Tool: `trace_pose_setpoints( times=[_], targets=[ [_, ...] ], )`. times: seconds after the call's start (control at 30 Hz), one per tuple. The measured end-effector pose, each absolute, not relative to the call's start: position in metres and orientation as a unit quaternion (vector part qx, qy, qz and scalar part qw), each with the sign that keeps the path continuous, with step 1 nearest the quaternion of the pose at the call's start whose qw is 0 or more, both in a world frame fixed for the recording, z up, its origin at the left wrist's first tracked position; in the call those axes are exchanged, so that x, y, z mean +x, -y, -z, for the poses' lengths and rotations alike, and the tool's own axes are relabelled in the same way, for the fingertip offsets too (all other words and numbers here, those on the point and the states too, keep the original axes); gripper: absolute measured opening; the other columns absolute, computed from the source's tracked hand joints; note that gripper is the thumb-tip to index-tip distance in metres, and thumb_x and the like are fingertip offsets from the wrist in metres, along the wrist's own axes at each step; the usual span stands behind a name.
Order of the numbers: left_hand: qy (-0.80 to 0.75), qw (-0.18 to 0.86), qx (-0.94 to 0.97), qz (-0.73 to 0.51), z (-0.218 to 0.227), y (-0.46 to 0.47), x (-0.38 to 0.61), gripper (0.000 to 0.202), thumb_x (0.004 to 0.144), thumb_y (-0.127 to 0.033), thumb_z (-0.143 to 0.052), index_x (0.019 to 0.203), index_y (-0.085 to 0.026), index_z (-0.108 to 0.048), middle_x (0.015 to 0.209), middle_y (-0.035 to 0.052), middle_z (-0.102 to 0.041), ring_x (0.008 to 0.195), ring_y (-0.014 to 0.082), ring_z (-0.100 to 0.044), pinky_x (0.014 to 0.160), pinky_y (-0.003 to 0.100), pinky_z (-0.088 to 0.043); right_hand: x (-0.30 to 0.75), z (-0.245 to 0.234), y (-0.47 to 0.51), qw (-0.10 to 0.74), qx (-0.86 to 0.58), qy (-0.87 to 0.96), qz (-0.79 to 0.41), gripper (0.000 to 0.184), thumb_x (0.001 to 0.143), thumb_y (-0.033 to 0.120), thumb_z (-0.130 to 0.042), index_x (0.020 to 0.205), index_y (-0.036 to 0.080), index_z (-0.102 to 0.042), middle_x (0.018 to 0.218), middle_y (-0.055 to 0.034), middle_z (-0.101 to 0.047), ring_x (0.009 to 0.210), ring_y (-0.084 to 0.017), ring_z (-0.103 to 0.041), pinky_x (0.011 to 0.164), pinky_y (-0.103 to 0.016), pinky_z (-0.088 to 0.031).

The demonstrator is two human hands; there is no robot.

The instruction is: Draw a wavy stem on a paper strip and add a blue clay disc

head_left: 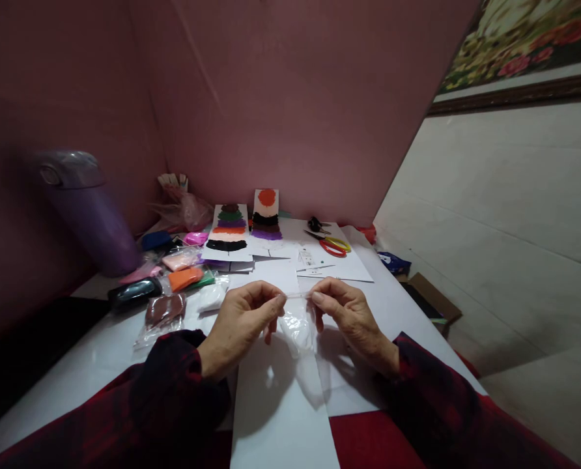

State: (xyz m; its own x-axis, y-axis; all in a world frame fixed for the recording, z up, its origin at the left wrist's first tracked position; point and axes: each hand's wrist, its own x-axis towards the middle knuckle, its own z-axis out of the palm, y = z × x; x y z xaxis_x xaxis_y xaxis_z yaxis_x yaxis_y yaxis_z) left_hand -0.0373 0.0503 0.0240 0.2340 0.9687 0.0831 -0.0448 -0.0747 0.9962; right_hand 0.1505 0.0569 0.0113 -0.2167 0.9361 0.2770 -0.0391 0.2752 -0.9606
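Note:
A clear plastic bag [297, 331] hangs between my two hands above a white paper sheet [275, 430]. My left hand [246, 317] pinches one end of its top edge between thumb and fingers. At the opposite end, my right hand [346, 316] pinches the same edge, so the edge is drawn fairly straight. Something pale seems to show low in the bag, but I cannot make out what it is. Left of my left hand lie a bag of white clay-like material [211, 296] and a bag with a brown block [165, 309].
Several colored packets, one orange [185, 279], lie at the left beside a purple bottle [88, 215]. Painted cards [226, 231] lean near the pink wall. Scissors [333, 246] with red and yellow handles lie at the back right. An open cardboard box [434, 296] stands beyond the table's right edge.

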Motion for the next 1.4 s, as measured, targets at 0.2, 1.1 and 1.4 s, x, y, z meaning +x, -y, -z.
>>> trace_pose_setpoints(
  times=[0.2,1.1,1.4],
  targets=[
    [-0.404,0.547,0.576,-0.453,-0.0215,-0.0511,-0.0342,0.029,0.073,-0.040,-0.069,0.070,-0.012,-0.060,0.052,-0.0029,-0.054,0.040,0.0068,-0.046,0.038,0.019,-0.040,0.1487,-0.0098,-0.0579,0.513,-0.367,0.618,-0.470,0.019,0.080,0.034,-0.066,0.074,0.018,-0.059,0.063,0.0022,-0.056,0.052,-0.010,-0.050,0.048,-0.023,-0.043],
    [-0.421,0.487,0.605,-0.469,-0.0262,-0.0475,-0.0374,0.025,0.081,-0.038,-0.059,0.075,-0.013,-0.060,0.058,-0.0014,-0.055,0.049,0.0085,-0.050,0.045,0.020,-0.044,0.1473,-0.0159,-0.0529,0.458,-0.381,0.599,-0.535,0.029,0.077,0.040,-0.070,0.067,0.018,-0.055,0.058,0.0036,-0.052,0.047,-0.008,-0.045,0.043,-0.022,-0.040],
    [-0.396,0.487,0.634,-0.453,-0.0224,-0.0488,-0.0382,0.016,0.078,-0.029,-0.060,0.080,-0.014,-0.060,0.067,-0.0008,-0.055,0.055,0.0094,-0.050,0.046,0.021,-0.047,0.1488,-0.0153,-0.0520,0.442,-0.374,0.611,-0.540,0.028,0.078,0.039,-0.069,0.068,0.017,-0.055,0.058,0.0039,-0.051,0.047,-0.008,-0.044,0.044,-0.022,-0.037]
  ],
)
